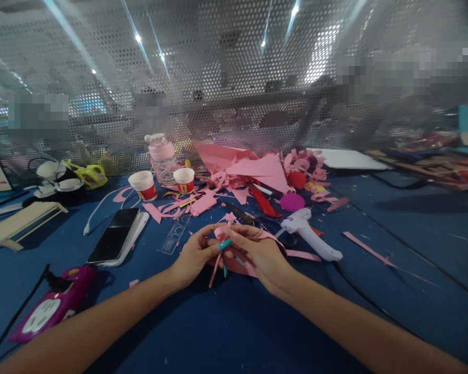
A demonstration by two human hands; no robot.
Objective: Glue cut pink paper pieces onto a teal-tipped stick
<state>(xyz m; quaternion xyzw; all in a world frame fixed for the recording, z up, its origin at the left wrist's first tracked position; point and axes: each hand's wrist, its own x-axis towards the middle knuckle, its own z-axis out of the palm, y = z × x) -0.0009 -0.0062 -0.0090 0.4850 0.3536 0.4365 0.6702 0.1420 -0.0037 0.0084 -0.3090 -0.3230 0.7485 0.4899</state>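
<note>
My left hand [198, 255] and my right hand [262, 254] meet in front of me, fingers closed round pink paper. A curled pink paper strip [220, 232] rises between the fingertips, and narrow ends hang below. A teal object [225, 243] shows between the fingers; its kind is partly hidden. Under the hands lies a larger pink paper piece [237, 266]. Just beyond them are dark scissors [239, 213] and a clear stencil ruler [174, 235]. To the right of my right hand rests a white glue gun [311, 235] with a black cord.
Pink paper scraps [257, 171] pile up at the back, near paper cups [143, 186] and a pink-lidded bottle [161, 156]. On the left are a phone [115, 235], a purple power strip [54, 306] and a wooden piece [23, 223]. A perforated metal screen [234, 78] stands behind.
</note>
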